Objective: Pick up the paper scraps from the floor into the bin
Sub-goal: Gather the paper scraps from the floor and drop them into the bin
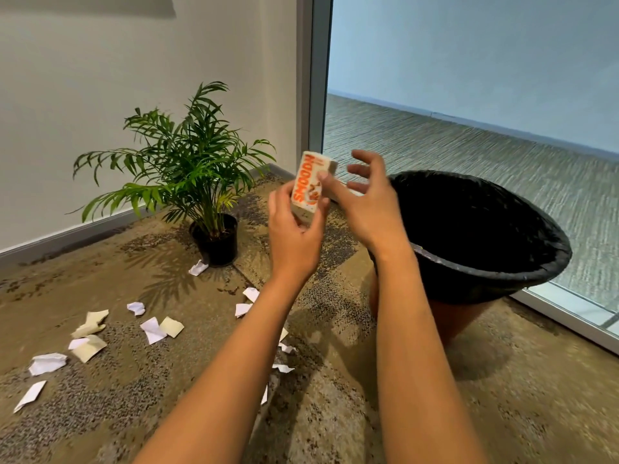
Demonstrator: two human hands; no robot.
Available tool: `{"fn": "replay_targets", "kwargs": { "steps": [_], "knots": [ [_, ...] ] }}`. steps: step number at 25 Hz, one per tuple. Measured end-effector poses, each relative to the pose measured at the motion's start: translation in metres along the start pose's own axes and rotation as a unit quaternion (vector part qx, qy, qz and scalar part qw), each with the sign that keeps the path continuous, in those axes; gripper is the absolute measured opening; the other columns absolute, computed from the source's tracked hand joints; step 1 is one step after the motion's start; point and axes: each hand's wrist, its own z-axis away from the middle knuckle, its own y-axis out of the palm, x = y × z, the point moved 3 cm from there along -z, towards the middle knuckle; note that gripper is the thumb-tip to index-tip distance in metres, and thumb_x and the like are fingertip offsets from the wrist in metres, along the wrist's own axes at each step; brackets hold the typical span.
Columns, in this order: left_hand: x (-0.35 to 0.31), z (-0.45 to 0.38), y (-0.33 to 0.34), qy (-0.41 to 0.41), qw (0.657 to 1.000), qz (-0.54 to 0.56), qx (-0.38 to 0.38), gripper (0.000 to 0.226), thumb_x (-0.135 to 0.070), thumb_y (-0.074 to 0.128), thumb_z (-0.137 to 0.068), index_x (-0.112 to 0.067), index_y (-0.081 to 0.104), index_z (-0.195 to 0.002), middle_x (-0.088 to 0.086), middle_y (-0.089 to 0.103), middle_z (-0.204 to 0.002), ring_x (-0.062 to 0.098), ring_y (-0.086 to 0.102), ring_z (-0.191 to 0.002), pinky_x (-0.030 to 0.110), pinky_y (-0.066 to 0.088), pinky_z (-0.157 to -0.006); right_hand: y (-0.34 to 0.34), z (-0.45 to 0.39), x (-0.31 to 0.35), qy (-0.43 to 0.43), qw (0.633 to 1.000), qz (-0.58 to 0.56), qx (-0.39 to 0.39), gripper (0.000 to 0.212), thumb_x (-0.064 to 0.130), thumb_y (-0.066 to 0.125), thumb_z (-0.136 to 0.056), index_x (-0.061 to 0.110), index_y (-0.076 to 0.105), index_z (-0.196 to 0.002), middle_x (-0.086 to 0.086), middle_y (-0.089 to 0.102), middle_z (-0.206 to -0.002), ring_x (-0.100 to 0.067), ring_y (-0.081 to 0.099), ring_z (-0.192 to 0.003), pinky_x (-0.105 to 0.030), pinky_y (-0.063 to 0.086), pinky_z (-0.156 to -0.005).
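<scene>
My left hand (pixel 294 226) grips a small carton (pixel 310 185), long axis upright; my right hand (pixel 365 199) hovers spread, thumb touching it. The bin (pixel 482 262) sits just right of both hands; paper scraps (pixel 154 329) lie below-left.

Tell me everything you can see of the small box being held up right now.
The box is a small, flat carton, cardboard by the look of it, white or cream with orange lettering down its face and a small picture beneath. It is held in the air, roughly upright and tilted a little, in front of the plant and left of the bin. The left hand grips its lower end; the right hand touches its right edge with one finger, the others spread.
</scene>
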Motion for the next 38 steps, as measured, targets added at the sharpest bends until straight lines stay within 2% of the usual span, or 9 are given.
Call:
{"fn": "replay_targets", "kwargs": {
  "steps": [2,5,8,12,16,24,28,33,38],
  "knots": [
    [-0.013,0.003,0.007,0.055,0.998,0.018,0.026,0.041,-0.021,0.063,-0.087,-0.015,0.051,-0.125,-0.006,0.049,-0.113,-0.002,0.053,-0.077,0.015,0.047,-0.058,0.011,0.005,-0.003,-0.027,0.999,-0.009,0.040,0.058,0.035,0.074,-0.084,0.034,0.039,-0.131,0.015,0.060,-0.112,0.004,0.063,-0.092,-0.010,0.052,-0.066],
    [-0.007,0.004,0.008,0.062,0.996,-0.023,0.068,0.060,-0.041,0.066,-0.085,-0.027,0.042,-0.138,-0.009,0.047,-0.118,0.007,0.053,-0.072,0.019,0.051,-0.060,-0.004,0.006,-0.004,-0.055,0.995,-0.044,-0.071,0.052,0.015,0.068,-0.089,0.029,0.040,-0.130,0.002,0.063,-0.116,-0.004,0.066,-0.093,-0.006,0.050,-0.063],
    [0.034,0.018,0.003,-0.047,0.978,-0.174,0.103,0.076,-0.066,0.058,-0.082,-0.031,0.031,-0.144,-0.004,0.038,-0.137,0.010,0.055,-0.109,0.044,0.046,-0.099,-0.048,0.002,-0.006,-0.077,0.961,-0.013,-0.265,0.052,0.008,0.063,-0.087,0.018,0.041,-0.132,-0.008,0.060,-0.127,-0.015,0.065,-0.104,-0.001,0.045,-0.074],
    [0.107,0.091,-0.018,-0.282,0.837,-0.426,0.196,0.115,-0.090,0.043,-0.062,-0.028,0.014,-0.154,0.009,0.011,-0.161,0.041,0.015,-0.146,0.077,0.005,-0.103,-0.080,-0.003,-0.038,0.068,0.938,0.134,-0.313,0.057,0.015,0.063,-0.087,0.021,0.036,-0.136,-0.006,0.049,-0.140,-0.026,0.052,-0.125,-0.030,0.043,-0.099],
    [0.154,0.175,-0.044,-0.394,0.757,-0.457,0.250,0.135,-0.103,0.028,-0.046,-0.034,-0.021,-0.151,0.008,-0.009,-0.164,0.048,-0.007,-0.146,0.083,0.005,-0.098,-0.069,0.000,-0.052,0.127,0.922,0.220,-0.292,0.067,0.029,0.064,-0.083,0.022,0.029,-0.139,-0.010,0.038,-0.146,-0.034,0.036,-0.134,-0.054,0.033,-0.104],
    [0.177,0.187,-0.059,-0.203,0.752,-0.576,0.248,0.088,-0.083,0.001,-0.080,-0.036,-0.034,-0.144,0.012,-0.013,-0.163,0.040,0.020,-0.145,0.066,0.020,-0.103,-0.063,-0.001,-0.049,0.089,0.922,0.211,-0.313,0.058,0.032,0.061,-0.084,0.021,0.036,-0.135,-0.004,0.045,-0.138,-0.029,0.042,-0.128,-0.048,0.037,-0.103],
    [0.186,0.170,-0.058,-0.134,0.738,-0.606,0.264,0.077,-0.070,0.014,-0.091,-0.036,-0.024,-0.149,0.012,0.007,-0.162,0.034,0.038,-0.130,0.056,0.037,-0.091,-0.035,0.008,-0.022,-0.094,0.913,0.161,-0.363,0.043,0.028,0.060,-0.082,0.015,0.050,-0.121,0.002,0.056,-0.121,-0.015,0.050,-0.111,-0.019,0.031,-0.090],
    [0.199,0.149,-0.059,-0.132,0.726,-0.602,0.305,0.057,-0.053,0.048,-0.093,-0.030,0.027,-0.141,0.006,0.039,-0.136,0.027,0.040,-0.120,0.050,0.049,-0.079,0.045,0.012,-0.027,-0.184,0.948,0.079,-0.247,0.022,0.021,0.061,-0.088,0.017,0.056,-0.109,0.008,0.058,-0.105,-0.007,0.054,-0.099,-0.013,0.041,-0.088],
    [0.212,0.132,-0.086,-0.165,0.786,-0.527,0.276,0.051,-0.022,0.066,-0.088,-0.024,0.039,-0.132,0.004,0.046,-0.131,0.027,0.053,-0.112,0.038,0.054,-0.071,0.110,0.032,-0.124,-0.039,0.990,0.137,0.007,0.024,0.017,0.059,-0.092,0.017,0.058,-0.116,0.004,0.059,-0.116,-0.011,0.054,-0.112,-0.034,0.047,-0.101]
  ]
}}
